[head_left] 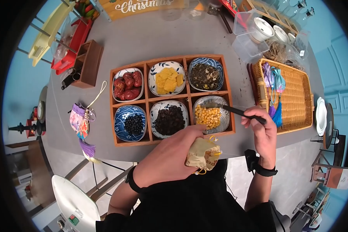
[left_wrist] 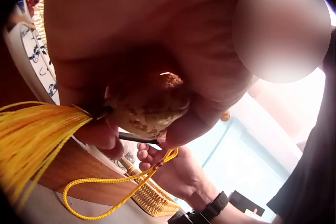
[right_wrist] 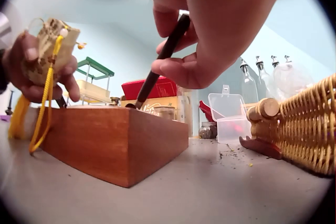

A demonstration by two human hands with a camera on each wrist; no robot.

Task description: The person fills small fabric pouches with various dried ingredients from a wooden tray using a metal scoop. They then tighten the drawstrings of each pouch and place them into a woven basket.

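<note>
My left hand (head_left: 168,154) grips a cream patterned pouch (head_left: 203,154) at the front edge of the wooden divided box (head_left: 174,144). A yellow cord (left_wrist: 100,216) and yellow tassel (left_wrist: 37,134) hang from the pouch in the left wrist view. The right hand (head_left: 263,129) pinches the black handle of a spoon (head_left: 243,113), whose tip lies in the bowl of yellow kernels (head_left: 208,117). Other bowls hold red dates (head_left: 127,87), yellow pieces (head_left: 168,80), dried leaves (head_left: 205,76), black beans (head_left: 134,124) and dark dried fruit (head_left: 169,120).
Right of the box stands a wicker basket (head_left: 295,100) with tasselled pouches. A floral pouch (head_left: 80,120) lies to the left, below a wooden holder (head_left: 89,63). Clear plastic containers (head_left: 249,44) and white cups (head_left: 263,29) are at the back right.
</note>
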